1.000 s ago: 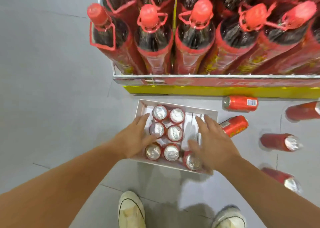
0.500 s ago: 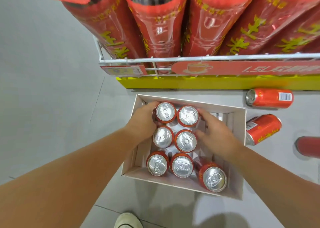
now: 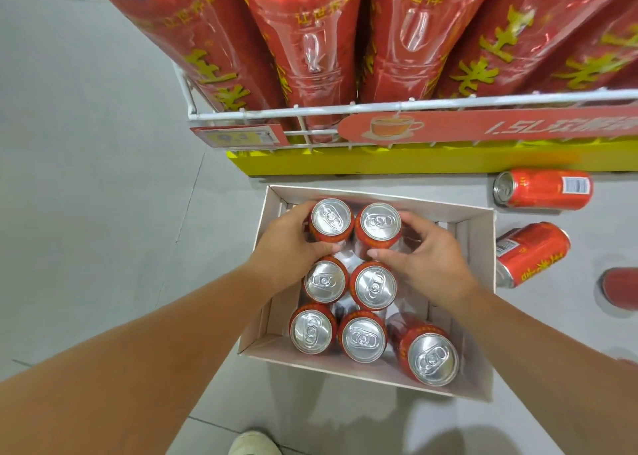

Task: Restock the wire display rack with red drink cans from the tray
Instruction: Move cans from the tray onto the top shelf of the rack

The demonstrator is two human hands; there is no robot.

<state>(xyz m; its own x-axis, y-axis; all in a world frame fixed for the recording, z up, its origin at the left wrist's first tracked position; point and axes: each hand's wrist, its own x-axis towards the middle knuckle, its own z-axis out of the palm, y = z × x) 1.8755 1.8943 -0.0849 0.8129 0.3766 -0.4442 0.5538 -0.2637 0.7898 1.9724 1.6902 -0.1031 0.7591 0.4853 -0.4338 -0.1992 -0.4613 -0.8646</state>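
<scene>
Seven red drink cans (image 3: 374, 285) sit in the white cardboard tray (image 3: 480, 244), which rests on the grey tiled floor (image 3: 86, 178) just in front of the wire display rack (image 3: 379, 107). Six stand upright in two columns of three, tops showing. The seventh, the leaning can (image 3: 431, 358), tilts in the tray's near right corner.

The left hand (image 3: 290, 247) wraps the far-left can (image 3: 331, 220), its grip clamped on the can's side with the thumb on the near face and the fingers curled round the far side. The right hand (image 3: 431, 258) mirrors it on the far-right can (image 3: 378, 227), grip clamped on that can in the same way. These two cans touch each other. Whether either has left the tray's bottom I cannot tell.

On the rack stand large red-wrapped bottles (image 3: 303, 40) with yellow lettering, packed side by side behind the white wire rail. A price label (image 3: 238, 137) hangs at the rail's left end, and a red sign strip (image 3: 483, 126) with a teacup picture runs along it to the right. Below is the rack's yellow base (image 3: 379, 163).

Right of the tray, two loose cans lie on their sides on the floor: one loose can (image 3: 545, 189) near the yellow base, the other loose can (image 3: 531, 254) just beside the tray's right wall. A pale shoe (image 3: 253, 444) shows at the bottom edge.
</scene>
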